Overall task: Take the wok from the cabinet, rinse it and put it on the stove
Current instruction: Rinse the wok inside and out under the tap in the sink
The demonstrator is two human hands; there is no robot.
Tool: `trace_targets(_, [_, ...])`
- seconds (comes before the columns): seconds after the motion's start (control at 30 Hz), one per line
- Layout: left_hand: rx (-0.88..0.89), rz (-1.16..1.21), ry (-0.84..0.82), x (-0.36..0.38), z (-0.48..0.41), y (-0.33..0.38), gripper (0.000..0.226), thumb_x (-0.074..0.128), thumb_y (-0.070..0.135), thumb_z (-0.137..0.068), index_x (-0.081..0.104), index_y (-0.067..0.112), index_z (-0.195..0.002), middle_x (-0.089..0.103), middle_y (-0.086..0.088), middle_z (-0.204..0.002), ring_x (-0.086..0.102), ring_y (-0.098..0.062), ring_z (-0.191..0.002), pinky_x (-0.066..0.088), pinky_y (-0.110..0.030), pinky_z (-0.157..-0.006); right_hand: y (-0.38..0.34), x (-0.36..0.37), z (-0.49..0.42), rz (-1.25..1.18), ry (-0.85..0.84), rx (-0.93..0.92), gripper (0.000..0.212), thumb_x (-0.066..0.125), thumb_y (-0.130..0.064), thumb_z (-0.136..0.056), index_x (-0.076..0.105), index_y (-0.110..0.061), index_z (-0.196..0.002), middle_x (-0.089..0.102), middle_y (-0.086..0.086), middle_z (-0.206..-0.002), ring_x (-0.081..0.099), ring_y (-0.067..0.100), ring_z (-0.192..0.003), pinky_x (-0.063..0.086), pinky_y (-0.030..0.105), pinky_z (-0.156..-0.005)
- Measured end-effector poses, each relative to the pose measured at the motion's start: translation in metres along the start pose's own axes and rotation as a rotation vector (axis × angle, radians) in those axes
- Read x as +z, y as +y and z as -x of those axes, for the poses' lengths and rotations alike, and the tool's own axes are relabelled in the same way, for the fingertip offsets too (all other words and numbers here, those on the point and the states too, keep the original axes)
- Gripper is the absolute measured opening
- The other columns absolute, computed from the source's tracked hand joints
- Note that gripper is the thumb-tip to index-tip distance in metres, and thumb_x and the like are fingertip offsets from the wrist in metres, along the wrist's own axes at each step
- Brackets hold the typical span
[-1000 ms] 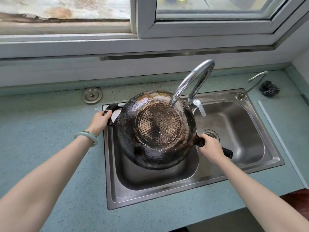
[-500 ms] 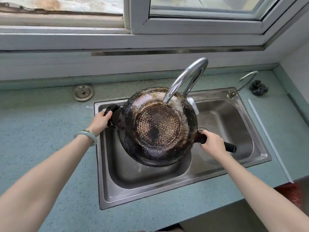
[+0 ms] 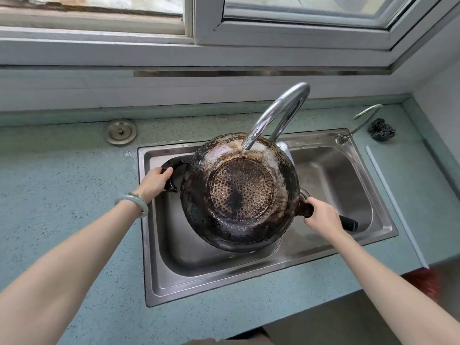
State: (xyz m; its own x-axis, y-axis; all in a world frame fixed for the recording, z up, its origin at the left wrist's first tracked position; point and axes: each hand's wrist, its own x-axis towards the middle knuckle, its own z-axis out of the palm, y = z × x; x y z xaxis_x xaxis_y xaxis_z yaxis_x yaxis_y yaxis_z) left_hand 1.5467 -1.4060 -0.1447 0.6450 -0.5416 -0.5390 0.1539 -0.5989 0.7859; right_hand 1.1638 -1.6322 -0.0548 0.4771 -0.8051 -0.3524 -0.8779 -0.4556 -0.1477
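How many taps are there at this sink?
2. A big tap arches over the wok at the middle of the sink; a small tap stands at its far right corner. None seems hidden.

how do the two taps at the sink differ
The big tap is thick and rises behind the sink's middle; the small tap is thin and sits at the back right corner. The big tap's spout ends over the upturned wok; the small tap is clear of it. Both are curved, shiny metal.
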Motion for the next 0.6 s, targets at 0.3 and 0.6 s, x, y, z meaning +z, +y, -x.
trace_targets(0.3, [0.026, -0.076, 0.001, 0.003, 0.004, 0.010, 0.034, 0.048, 0.041, -0.094, 0.054, 0.012, -0.076, 0.060, -0.008, -0.074, 0.058, -0.024, -0.072, 0.053, -0.046, -0.083, 0.006, 0.008, 0.011, -0.036, -0.016, 0.051, 0.032, 0.062, -0.003, -0.069, 0.062, -0.022, -0.095, 0.070, 0.006, -0.085, 0.063, 0.035, -0.089, 0.051, 0.040, -0.075])
trace_targets(0.6, [0.053, -0.077, -0.049, 0.013, -0.005, 0.013, 0.044, 0.049, 0.053, -0.082, 0.058, 0.010, -0.080, 0.061, -0.010, -0.077, 0.058, -0.024, -0.074, 0.051, -0.053, -0.088, 0.016, 0.003, 0.019, -0.056, 0.017, 0.071, 0.037, 0.063, 0.000, -0.069, 0.063, -0.023, -0.098, 0.071, 0.007, -0.088, 0.063, 0.033, -0.090, 0.045, 0.034, -0.069])
